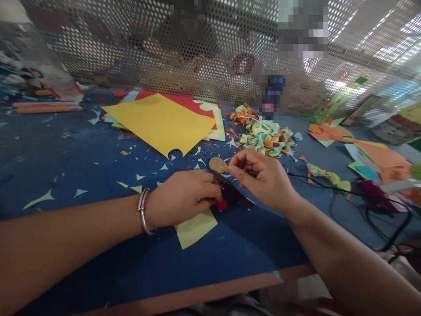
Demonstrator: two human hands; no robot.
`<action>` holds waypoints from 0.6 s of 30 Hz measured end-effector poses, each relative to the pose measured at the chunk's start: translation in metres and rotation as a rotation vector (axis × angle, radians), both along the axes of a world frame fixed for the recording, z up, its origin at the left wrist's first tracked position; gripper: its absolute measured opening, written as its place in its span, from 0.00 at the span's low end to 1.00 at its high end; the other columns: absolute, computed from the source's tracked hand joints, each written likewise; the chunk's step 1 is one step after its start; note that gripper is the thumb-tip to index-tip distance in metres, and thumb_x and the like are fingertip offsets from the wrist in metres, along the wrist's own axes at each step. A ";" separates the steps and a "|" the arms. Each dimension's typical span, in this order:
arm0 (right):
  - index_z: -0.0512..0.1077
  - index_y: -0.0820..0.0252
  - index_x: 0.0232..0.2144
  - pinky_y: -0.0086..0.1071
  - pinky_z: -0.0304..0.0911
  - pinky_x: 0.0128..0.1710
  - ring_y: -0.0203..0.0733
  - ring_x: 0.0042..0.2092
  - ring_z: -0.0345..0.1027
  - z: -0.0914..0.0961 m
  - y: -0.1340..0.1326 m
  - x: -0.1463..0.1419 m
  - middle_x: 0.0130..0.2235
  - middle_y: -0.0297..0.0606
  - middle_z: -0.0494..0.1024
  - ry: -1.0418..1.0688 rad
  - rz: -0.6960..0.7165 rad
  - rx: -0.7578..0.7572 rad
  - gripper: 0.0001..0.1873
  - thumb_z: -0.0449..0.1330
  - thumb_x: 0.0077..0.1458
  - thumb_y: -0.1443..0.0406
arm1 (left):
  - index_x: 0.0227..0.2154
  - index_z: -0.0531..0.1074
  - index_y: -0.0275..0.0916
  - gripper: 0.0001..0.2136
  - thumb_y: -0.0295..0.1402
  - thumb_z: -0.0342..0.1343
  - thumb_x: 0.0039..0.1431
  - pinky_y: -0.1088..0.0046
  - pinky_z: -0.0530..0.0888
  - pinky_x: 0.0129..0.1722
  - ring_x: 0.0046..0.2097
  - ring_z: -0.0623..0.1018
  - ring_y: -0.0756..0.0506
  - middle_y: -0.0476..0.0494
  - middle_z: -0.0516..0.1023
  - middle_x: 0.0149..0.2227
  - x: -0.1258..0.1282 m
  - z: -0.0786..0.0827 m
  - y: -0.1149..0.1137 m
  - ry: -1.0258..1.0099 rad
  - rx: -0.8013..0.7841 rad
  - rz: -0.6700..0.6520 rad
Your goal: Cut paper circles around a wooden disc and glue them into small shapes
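My left hand, with a silver bangle on the wrist, is closed round a dark punch-like tool with a red part that rests on the blue table. My right hand pinches a small yellow-orange scrap of paper at the tool's rounded tan end. A pale yellow paper piece lies under and just in front of my left hand.
A large yellow sheet over red and pale sheets lies at the back middle. A heap of coloured paper cut-outs sits behind my right hand. Orange and blue sheets and black cables lie to the right. A perforated metal screen closes the back.
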State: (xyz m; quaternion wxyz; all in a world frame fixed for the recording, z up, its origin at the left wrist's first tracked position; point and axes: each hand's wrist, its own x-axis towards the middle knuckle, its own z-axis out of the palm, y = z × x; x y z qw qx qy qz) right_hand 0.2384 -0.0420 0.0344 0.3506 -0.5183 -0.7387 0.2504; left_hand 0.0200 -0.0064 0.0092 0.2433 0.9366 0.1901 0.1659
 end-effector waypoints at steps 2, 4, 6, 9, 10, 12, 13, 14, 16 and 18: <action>0.69 0.59 0.34 0.25 0.59 0.22 0.29 0.25 0.63 0.000 0.000 0.001 0.28 0.29 0.69 0.002 -0.001 0.003 0.07 0.60 0.62 0.62 | 0.34 0.78 0.40 0.08 0.24 0.53 0.62 0.72 0.71 0.44 0.43 0.78 0.47 0.47 0.80 0.39 -0.001 0.001 0.000 -0.014 0.028 -0.023; 0.69 0.59 0.33 0.25 0.59 0.22 0.29 0.25 0.63 0.001 -0.001 0.001 0.28 0.29 0.69 0.002 -0.001 0.009 0.06 0.60 0.62 0.63 | 0.34 0.76 0.39 0.07 0.24 0.54 0.61 0.74 0.71 0.42 0.42 0.79 0.48 0.48 0.81 0.38 -0.001 0.004 0.000 -0.053 0.001 0.006; 0.69 0.59 0.33 0.25 0.60 0.23 0.28 0.25 0.64 0.002 -0.002 0.001 0.29 0.29 0.70 0.008 0.001 0.024 0.05 0.60 0.62 0.64 | 0.34 0.75 0.39 0.06 0.24 0.55 0.58 0.76 0.71 0.37 0.38 0.79 0.49 0.50 0.81 0.36 -0.002 0.009 0.001 -0.106 -0.079 0.104; 0.70 0.59 0.34 0.24 0.61 0.25 0.28 0.26 0.65 0.004 -0.004 0.000 0.29 0.29 0.70 0.021 0.006 0.050 0.04 0.60 0.62 0.65 | 0.32 0.76 0.40 0.07 0.23 0.55 0.56 0.77 0.70 0.33 0.33 0.78 0.51 0.52 0.81 0.32 -0.002 0.014 0.005 -0.177 -0.195 0.271; 0.70 0.59 0.34 0.24 0.61 0.25 0.28 0.26 0.65 0.005 -0.005 0.000 0.28 0.29 0.70 0.015 0.007 0.054 0.05 0.60 0.62 0.65 | 0.32 0.77 0.39 0.07 0.23 0.56 0.55 0.77 0.70 0.33 0.32 0.78 0.52 0.52 0.81 0.32 -0.003 0.015 0.006 -0.201 -0.209 0.310; 0.70 0.59 0.34 0.24 0.60 0.23 0.29 0.25 0.64 0.006 -0.007 0.000 0.28 0.29 0.70 -0.007 0.007 0.055 0.05 0.60 0.63 0.64 | 0.31 0.77 0.39 0.06 0.24 0.57 0.54 0.77 0.71 0.34 0.32 0.78 0.52 0.51 0.81 0.32 -0.003 0.015 0.008 -0.241 -0.207 0.366; 0.70 0.59 0.34 0.24 0.59 0.22 0.29 0.25 0.64 0.006 -0.008 0.000 0.28 0.29 0.70 -0.018 0.008 0.058 0.05 0.60 0.63 0.63 | 0.30 0.78 0.39 0.05 0.24 0.58 0.54 0.76 0.72 0.35 0.33 0.78 0.51 0.51 0.81 0.32 -0.003 0.014 0.008 -0.252 -0.199 0.386; 0.70 0.59 0.34 0.24 0.58 0.21 0.29 0.25 0.63 0.006 -0.008 0.000 0.27 0.29 0.70 -0.029 0.010 0.066 0.05 0.60 0.63 0.63 | 0.30 0.78 0.39 0.05 0.25 0.58 0.54 0.76 0.72 0.36 0.34 0.79 0.51 0.50 0.82 0.33 -0.003 0.013 0.008 -0.259 -0.189 0.400; 0.70 0.59 0.34 0.24 0.58 0.22 0.29 0.25 0.63 0.005 -0.009 0.000 0.27 0.29 0.70 -0.041 0.017 0.097 0.05 0.60 0.63 0.64 | 0.31 0.78 0.39 0.05 0.26 0.59 0.55 0.74 0.72 0.37 0.35 0.79 0.50 0.50 0.82 0.33 -0.002 0.011 0.008 -0.255 -0.170 0.416; 0.70 0.59 0.34 0.24 0.58 0.23 0.29 0.25 0.63 0.005 -0.010 0.000 0.27 0.29 0.71 -0.054 0.020 0.137 0.04 0.60 0.63 0.65 | 0.32 0.79 0.39 0.04 0.27 0.59 0.55 0.73 0.73 0.36 0.34 0.78 0.50 0.49 0.81 0.33 -0.002 0.011 0.008 -0.251 -0.160 0.423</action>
